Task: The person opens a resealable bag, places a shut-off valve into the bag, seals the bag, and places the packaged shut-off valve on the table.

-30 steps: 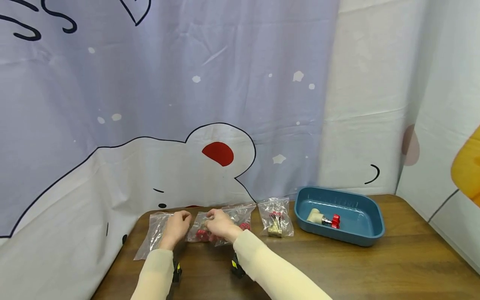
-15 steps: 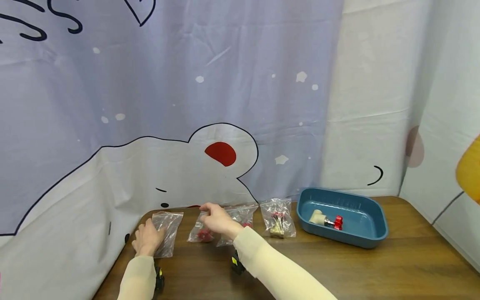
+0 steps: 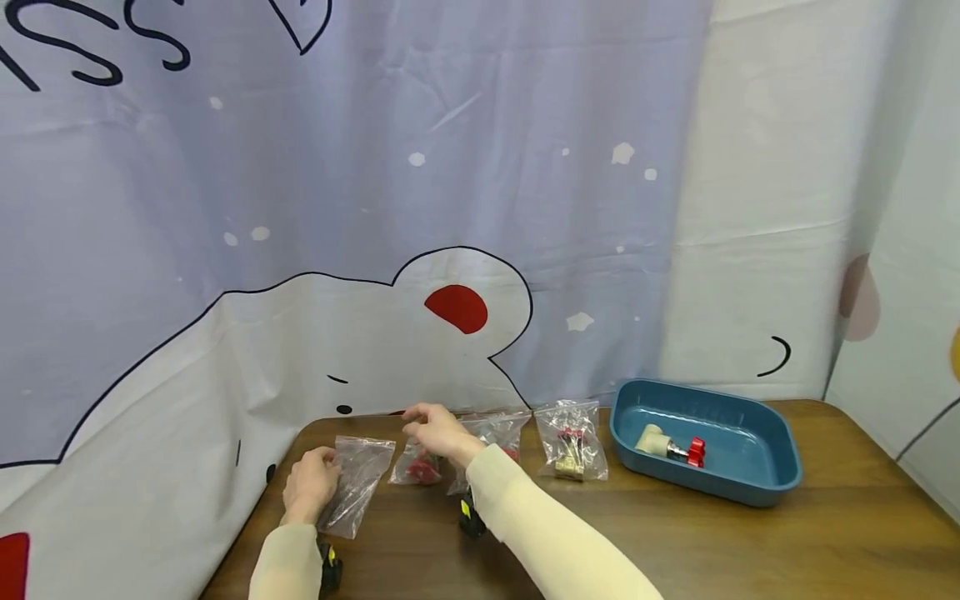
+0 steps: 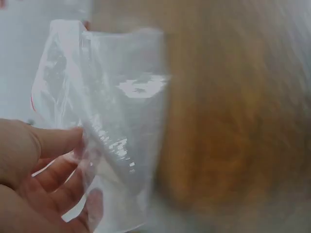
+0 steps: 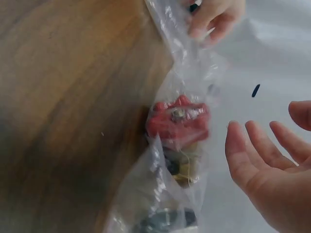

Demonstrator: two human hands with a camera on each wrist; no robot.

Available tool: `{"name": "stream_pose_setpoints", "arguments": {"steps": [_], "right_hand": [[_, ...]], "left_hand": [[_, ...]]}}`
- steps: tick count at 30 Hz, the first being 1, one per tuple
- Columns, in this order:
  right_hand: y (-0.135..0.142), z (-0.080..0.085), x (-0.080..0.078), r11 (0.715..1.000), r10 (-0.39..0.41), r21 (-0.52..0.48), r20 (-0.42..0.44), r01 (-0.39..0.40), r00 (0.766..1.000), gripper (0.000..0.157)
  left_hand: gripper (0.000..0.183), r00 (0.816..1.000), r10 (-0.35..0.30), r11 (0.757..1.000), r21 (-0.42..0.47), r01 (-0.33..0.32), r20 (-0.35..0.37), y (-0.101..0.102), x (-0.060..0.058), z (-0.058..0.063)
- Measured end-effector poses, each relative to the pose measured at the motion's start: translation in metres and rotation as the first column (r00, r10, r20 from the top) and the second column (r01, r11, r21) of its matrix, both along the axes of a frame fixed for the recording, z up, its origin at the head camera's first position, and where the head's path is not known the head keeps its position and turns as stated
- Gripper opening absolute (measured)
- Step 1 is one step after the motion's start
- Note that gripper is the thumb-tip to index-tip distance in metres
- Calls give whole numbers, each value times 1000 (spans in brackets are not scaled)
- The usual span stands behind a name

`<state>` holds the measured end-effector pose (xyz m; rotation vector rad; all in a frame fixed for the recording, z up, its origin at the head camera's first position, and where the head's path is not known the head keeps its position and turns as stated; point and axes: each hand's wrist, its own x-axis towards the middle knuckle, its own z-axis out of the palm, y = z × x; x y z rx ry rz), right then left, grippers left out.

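Note:
At the left of the table, my left hand [image 3: 311,487] holds the edge of a flat clear zip bag [image 3: 356,492]. In the left wrist view its thumb and fingers pinch the film of this bag [image 4: 131,107]. No hard item shows plainly inside. My right hand [image 3: 442,432] hovers over a bagged valve with a red handwheel [image 3: 422,468]. Seen from the right wrist, the right hand [image 5: 272,174] has its fingers loosely spread and stands apart from the red handwheel [image 5: 180,121], which stays inside its bag. The hand partly hides these bags in the head view.
Another bag [image 3: 491,429] with red parts lies just right of my right hand. Beyond it is a bagged brass valve [image 3: 570,458] with a red handle. A blue tray [image 3: 787,483] at the right holds a cream valve [image 3: 660,442] with a red handle. A curtain hangs behind.
My left hand has moved left from beside the bagged valve and taken hold of the flat bag, which has turned a little. The right hand's fingers have lifted off the bag beneath.

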<state>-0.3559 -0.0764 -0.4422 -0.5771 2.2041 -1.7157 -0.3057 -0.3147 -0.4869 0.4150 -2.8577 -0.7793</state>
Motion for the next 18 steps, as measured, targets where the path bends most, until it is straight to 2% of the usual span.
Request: {"name": "stream_pose_setpoints", "arguments": {"steps": [5,10,14,18], "right_hand": [[5,1,-15,999,0,-49,43,2,999,23],[16,7,-27,992,96,-91,139,-84,986,27],[25,10,-31,985,173,-38,163,-169,971,28],[34,10,-30,976,200,67,124,-209,972,21]], "left_hand": [[32,994,-65,997,44,70,-89,19,8,17],[31,981,-125,990,47,134,-148,45,17,35],[30,971,-153,987,29,161,-185,63,21,43],[29,961,-175,983,23,184,-214,77,24,48]]}}
